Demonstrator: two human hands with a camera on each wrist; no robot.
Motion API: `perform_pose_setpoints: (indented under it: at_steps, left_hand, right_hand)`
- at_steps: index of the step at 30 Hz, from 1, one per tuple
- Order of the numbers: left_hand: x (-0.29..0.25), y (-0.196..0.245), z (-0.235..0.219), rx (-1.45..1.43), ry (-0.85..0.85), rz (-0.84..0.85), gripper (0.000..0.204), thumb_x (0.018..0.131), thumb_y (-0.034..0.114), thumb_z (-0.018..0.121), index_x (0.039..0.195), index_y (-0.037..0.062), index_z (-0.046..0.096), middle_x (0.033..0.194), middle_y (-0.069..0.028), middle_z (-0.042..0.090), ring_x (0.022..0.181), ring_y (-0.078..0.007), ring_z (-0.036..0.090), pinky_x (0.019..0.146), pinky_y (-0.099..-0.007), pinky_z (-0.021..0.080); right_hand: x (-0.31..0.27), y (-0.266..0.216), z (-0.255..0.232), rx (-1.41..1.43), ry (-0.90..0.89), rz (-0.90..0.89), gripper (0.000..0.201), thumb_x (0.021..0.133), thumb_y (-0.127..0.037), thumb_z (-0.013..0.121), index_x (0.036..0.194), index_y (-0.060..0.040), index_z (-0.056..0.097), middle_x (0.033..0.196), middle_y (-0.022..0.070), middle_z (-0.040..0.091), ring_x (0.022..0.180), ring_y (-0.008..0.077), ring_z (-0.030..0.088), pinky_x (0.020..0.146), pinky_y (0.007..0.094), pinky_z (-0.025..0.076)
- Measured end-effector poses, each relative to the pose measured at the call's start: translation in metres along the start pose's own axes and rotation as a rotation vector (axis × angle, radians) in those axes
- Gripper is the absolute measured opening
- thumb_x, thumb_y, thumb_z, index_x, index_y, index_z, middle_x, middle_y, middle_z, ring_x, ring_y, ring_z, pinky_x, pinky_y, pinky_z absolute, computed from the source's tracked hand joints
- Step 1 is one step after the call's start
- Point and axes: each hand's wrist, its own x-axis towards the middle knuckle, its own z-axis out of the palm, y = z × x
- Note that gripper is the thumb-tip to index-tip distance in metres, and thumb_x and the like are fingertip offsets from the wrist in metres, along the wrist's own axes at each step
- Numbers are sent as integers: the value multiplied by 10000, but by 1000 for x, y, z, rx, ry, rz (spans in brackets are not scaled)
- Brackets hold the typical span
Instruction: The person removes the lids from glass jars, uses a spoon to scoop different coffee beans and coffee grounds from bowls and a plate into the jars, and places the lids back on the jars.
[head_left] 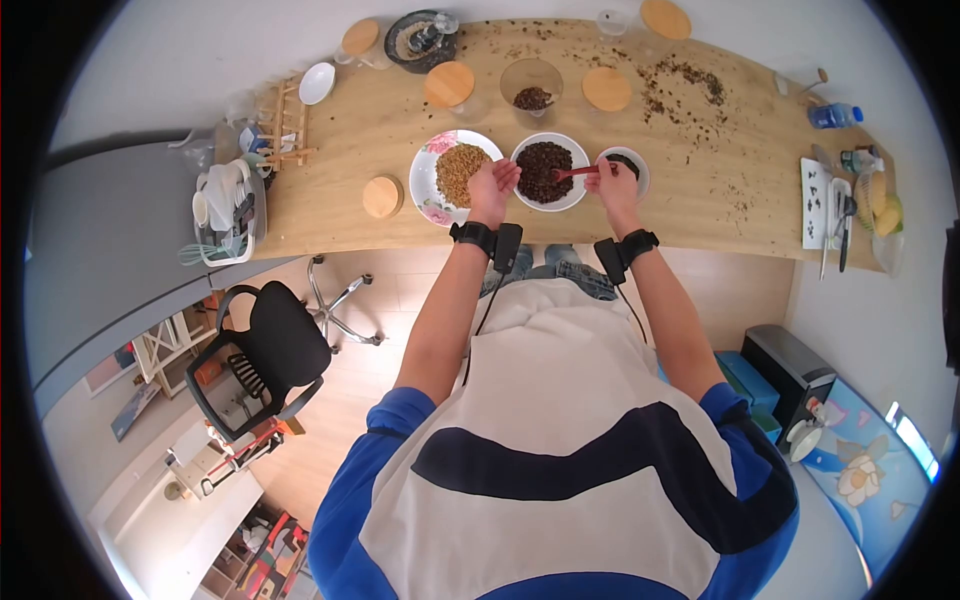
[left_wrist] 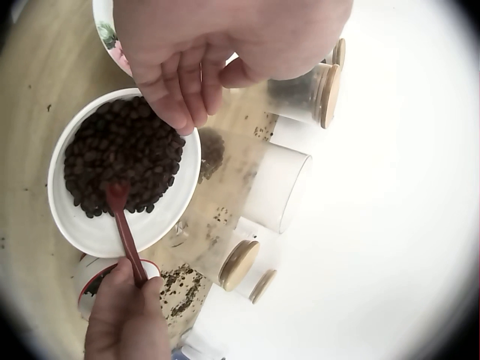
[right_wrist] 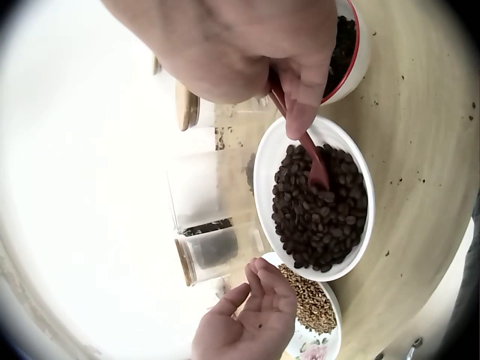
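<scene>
My right hand [head_left: 614, 185] pinches the handle of a dark red spoon [right_wrist: 313, 159]. The spoon's head lies in the coffee beans [right_wrist: 322, 225] that fill much of a white bowl [left_wrist: 56, 202]. Palm turned up, my left hand [head_left: 490, 190] is at the left side of this bowl with its fingers loosely bent and no object in it. Below that hand is a flowered plate [head_left: 425, 190] heaped with tan grains [head_left: 458, 170]. A small red-rimmed bowl [right_wrist: 360, 67] with dark contents sits under my right hand, which partly hides it.
Behind the bowls stand an open glass jar [head_left: 531, 75] with some beans and several wooden-lidded jars [head_left: 606, 90]. A round wooden lid [head_left: 382, 196] lies left of the plate. Dark bits [head_left: 690, 90] are scattered at the back right. A stone mortar [head_left: 398, 55] stands at the back left.
</scene>
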Motion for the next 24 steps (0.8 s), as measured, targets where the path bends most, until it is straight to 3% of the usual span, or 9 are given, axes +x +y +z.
perform_pose_setpoints:
  at_steps: [7, 15, 24]
  left_hand:
    - [-1, 0, -1, 0, 20, 14, 298, 862, 182, 457, 1010, -68, 521, 984, -166, 584, 922, -254, 573, 846, -328, 473]
    - [5, 0, -2, -34, 37, 38, 281, 861, 174, 452, 986, -67, 522, 977, -170, 583, 928, -265, 572, 855, -331, 477]
    - [9, -13, 19, -50, 32, 135, 357, 885, 224, 382, 1000, -88, 511, 1031, -195, 567, 996, -269, 548, 918, -333, 439]
  right_hand:
    - [10, 4, -3, -54, -45, 77, 234, 916, -193, 492, 877, 29, 552, 695, 92, 602, 539, 134, 560, 484, 257, 473]
    - [20, 18, -13, 181, -145, 175, 243, 919, -233, 502, 888, 3, 550, 692, 69, 597, 548, 116, 539, 489, 234, 441]
    - [10, 4, -35, 230, -153, 116, 250, 921, -231, 499, 869, 8, 554, 672, 60, 594, 541, 104, 534, 473, 226, 428]
